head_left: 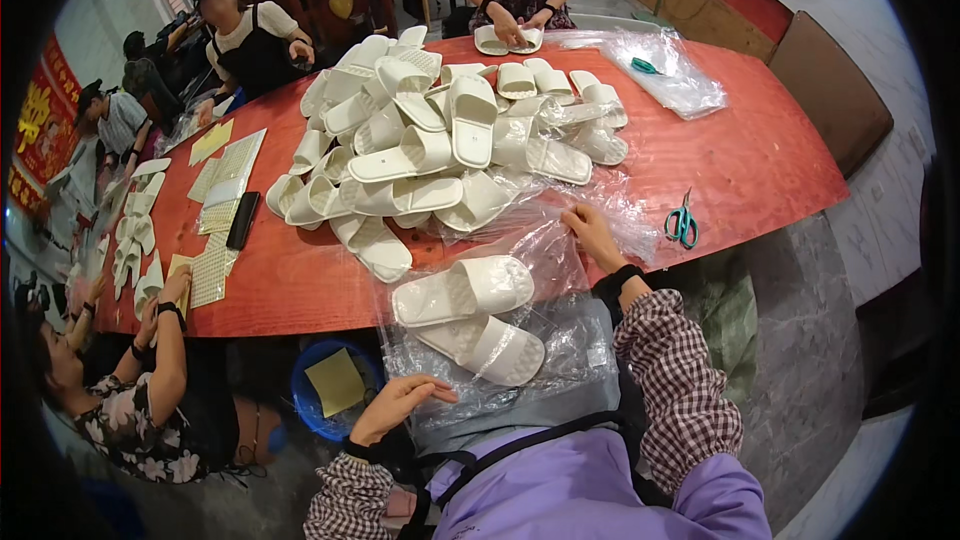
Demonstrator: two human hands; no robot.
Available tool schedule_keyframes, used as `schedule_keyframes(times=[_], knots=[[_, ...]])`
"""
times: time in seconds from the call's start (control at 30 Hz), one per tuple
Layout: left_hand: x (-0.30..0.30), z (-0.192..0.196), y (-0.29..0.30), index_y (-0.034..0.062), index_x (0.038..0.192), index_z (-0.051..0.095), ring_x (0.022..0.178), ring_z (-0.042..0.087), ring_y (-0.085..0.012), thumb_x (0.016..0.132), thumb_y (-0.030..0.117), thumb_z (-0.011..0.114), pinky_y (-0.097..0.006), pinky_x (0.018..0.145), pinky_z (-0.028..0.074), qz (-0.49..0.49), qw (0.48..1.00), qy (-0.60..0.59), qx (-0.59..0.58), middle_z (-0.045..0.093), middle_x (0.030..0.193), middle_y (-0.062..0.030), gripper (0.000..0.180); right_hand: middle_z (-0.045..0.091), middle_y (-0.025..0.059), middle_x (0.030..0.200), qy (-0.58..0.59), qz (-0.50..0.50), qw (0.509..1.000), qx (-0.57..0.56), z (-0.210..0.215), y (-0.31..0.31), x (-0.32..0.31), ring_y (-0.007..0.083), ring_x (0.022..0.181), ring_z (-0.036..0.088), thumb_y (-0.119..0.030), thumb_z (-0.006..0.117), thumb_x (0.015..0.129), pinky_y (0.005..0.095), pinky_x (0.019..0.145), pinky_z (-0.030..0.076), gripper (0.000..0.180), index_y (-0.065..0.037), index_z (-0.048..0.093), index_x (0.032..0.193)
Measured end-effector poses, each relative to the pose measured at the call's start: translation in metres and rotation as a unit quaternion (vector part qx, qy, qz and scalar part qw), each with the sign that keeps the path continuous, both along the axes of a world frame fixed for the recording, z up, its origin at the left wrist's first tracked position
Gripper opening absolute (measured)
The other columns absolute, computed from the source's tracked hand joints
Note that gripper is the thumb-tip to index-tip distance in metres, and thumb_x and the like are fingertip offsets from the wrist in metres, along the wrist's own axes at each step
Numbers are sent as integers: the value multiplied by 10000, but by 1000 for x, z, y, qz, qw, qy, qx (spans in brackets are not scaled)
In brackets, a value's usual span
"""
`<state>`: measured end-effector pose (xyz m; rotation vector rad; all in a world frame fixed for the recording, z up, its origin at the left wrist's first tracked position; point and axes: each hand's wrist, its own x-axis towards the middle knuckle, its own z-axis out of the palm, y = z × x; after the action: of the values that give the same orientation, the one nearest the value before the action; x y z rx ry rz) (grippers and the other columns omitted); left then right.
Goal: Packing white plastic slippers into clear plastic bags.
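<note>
- Pinching the clear plastic bag (548, 242) at its far right edge with the right hand (597, 240), pretty narrow between thumb and fingers.
- Keeping the left hand (405, 405) opened out, fingers pointing right, just beside the near left part of the bag. Can't tell about actual contact with the film.
- Got the pair of white slippers (425, 298) between both hands, straps up, toes to the right, right by the table edge over the grey cloth (455, 435) on the lap. Plastic film around them, but can't tell if fully inside.
- Wearing checked sleeves (680, 360) and a purple top (560, 490), btw.
- Facing a huge heap of white slippers (472, 120) on the red table (770, 170), just beyond the bag.
- Also on the table: teal scissors (682, 225) near the right hand, a stack of clear bags (690, 95) farther off, plus sticker sheets (230, 180) and a black phone-like thing (242, 220) over left.
- Down on the floor, left side: a blue bin (305, 408) with yellow paper (335, 382) in it.
- Across the table: a co-worker's hands (510, 30) on another white pair (490, 40).
</note>
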<state>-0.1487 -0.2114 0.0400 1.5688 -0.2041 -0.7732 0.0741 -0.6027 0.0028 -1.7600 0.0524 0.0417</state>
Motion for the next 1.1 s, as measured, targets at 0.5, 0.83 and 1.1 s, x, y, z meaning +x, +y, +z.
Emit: schedule_keyframes(times=[0.5,0.83,1.1], knots=[[37,9,45,74,1185,631,1170,549,-333,827,-21,578,-408,982,452,-6,894,-374,247,564,1258,-174,375,587,152,1057,-258,-51,930,-256,30,14,-41,297,900,617,-48,599,881,382,776,492,297,-35,558,1175],[114,-19,-43,178,1240,595,1336,353,-406,745,129,675,-550,1130,227,-234,731,-587,257,439,1362,-229,504,300,251,1454,-279,165,877,-354,-12,43,-60,443,1345,299,-308,569,926,499,1114,273,618,-48,335,1436],[119,-43,-74,126,1009,622,1264,424,-377,800,217,598,-623,1122,176,-270,726,-561,293,572,1148,-158,229,186,220,1548,-201,199,850,-445,-22,48,-69,393,1451,120,-497,437,961,521,1163,95,677,-112,283,1496]])
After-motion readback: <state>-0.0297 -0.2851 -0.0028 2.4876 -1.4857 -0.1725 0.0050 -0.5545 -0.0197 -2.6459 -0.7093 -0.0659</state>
